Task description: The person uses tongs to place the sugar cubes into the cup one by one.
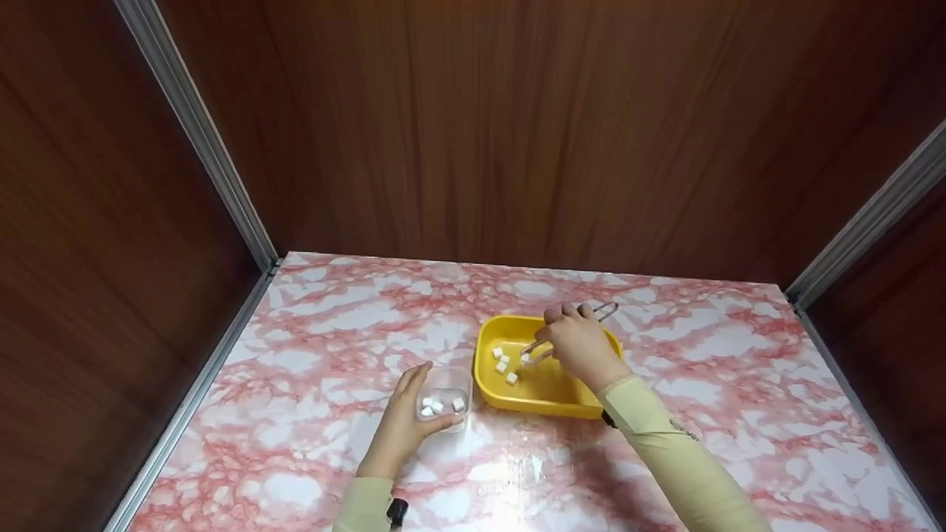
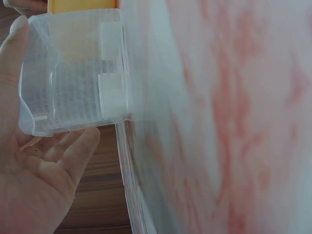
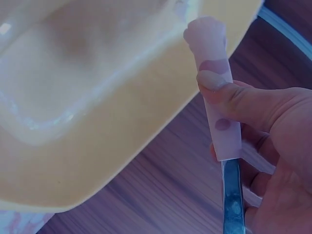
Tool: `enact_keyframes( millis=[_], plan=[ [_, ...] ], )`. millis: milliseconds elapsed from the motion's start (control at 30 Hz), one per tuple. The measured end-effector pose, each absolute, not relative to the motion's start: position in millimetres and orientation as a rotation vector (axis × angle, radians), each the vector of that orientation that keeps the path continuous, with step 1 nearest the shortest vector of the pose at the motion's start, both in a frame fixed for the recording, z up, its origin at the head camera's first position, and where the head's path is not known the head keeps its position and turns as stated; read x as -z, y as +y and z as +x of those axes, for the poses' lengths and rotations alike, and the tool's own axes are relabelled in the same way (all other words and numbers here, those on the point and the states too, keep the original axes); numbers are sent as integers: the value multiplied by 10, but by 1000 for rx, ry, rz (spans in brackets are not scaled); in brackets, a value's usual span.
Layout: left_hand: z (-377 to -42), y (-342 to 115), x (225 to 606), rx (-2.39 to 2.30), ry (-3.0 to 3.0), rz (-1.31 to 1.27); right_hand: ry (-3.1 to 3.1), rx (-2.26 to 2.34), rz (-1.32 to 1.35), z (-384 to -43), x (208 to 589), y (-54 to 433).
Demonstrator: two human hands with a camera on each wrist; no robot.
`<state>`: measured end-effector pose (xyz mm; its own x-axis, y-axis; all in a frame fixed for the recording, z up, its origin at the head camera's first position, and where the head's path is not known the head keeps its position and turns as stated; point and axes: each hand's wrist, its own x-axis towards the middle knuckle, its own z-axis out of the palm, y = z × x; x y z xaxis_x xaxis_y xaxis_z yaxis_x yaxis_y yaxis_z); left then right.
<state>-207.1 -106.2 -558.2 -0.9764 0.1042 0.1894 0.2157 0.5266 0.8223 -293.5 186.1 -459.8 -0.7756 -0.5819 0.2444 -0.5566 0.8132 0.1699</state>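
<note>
My right hand point(image 1: 580, 343) pinches a pair of small metal tongs point(image 3: 234, 200) with pink paw-shaped tips point(image 3: 212, 46) over the yellow tray point(image 1: 543, 408). A white cube point(image 1: 525, 357) shows right at the tips of the tongs in the head view. Several more white cubes point(image 1: 511, 378) lie on the left side of the tray floor. To the left of it, my left hand point(image 1: 405, 421) has its thumb and fingers around a clear plastic container point(image 2: 73, 73), which stands upright on the table. White cubes point(image 1: 458, 404) lie at the bottom of that container.
The table point(image 1: 295, 443) has a red and white marbled top. Dark wood panels point(image 1: 480, 133) enclose it at the back and sides, with metal strips point(image 1: 207, 140) along the corners. The tray's left wall stands close beside the clear container.
</note>
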Motion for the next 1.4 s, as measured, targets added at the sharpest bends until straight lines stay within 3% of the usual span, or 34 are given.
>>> enact_keyframes(
  millis=[600, 1400],
  plan=[
    [-2078, -1062, 5599, 1453, -2632, -287, -2700, 105, 904, -2746, 4349, 1685],
    [-2060, -1066, 5600, 1435, -2632, -297, -2615, 53, 1002, -2645, 4301, 1514]
  ],
)
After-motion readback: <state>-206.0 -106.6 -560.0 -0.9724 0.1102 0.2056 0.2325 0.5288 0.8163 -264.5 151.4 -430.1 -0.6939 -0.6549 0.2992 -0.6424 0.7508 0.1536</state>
